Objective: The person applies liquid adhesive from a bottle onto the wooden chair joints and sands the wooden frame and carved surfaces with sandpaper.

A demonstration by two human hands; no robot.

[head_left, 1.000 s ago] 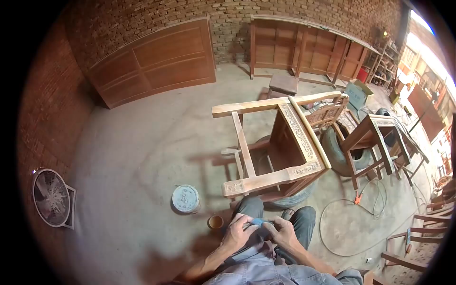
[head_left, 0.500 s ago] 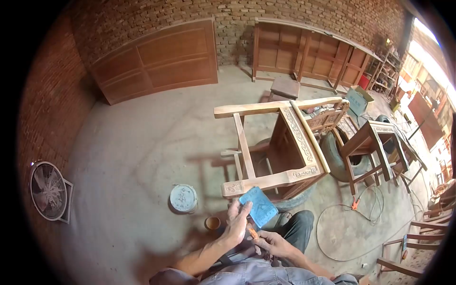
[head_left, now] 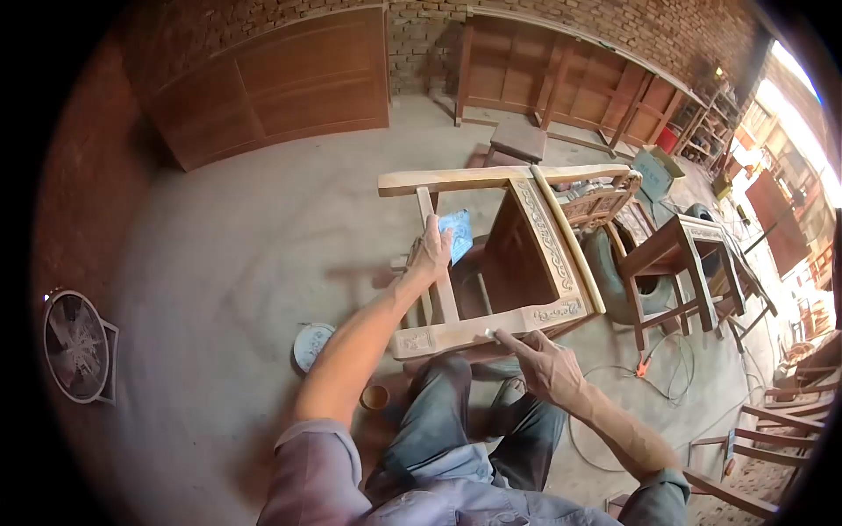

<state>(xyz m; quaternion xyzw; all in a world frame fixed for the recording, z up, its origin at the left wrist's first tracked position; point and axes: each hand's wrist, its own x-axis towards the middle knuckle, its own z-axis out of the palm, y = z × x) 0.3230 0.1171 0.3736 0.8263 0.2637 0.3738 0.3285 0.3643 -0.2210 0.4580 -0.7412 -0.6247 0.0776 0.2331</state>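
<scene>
My left hand (head_left: pixel 429 254) is closed on a flat blue square board (head_left: pixel 456 235), tilted up over the leg end of an unpainted wooden chair (head_left: pixel 474 334) lying on its side. My right hand (head_left: pixel 545 366) is closed around what looks like a small putty knife; its pale tip (head_left: pixel 489 334) is at the chair's near leg. Most of this tool is hidden by my fingers. Carved patterns run along the chair's seat rail and near leg.
A white bucket (head_left: pixel 311 345) and a small brown cup (head_left: pixel 375 397) stand to the left of my knees. A second wooden piece (head_left: pixel 653 254), tires (head_left: pixel 605 270) and a hose (head_left: pixel 574 430) lie to the right. A fan (head_left: pixel 77 346) is far left; large panels (head_left: pixel 307 83) lean on the brick wall.
My hands have moved apart. The left has carried the blue board forward over the chair's legs; the right has come forward and right to the near leg. The view has shifted slightly.
</scene>
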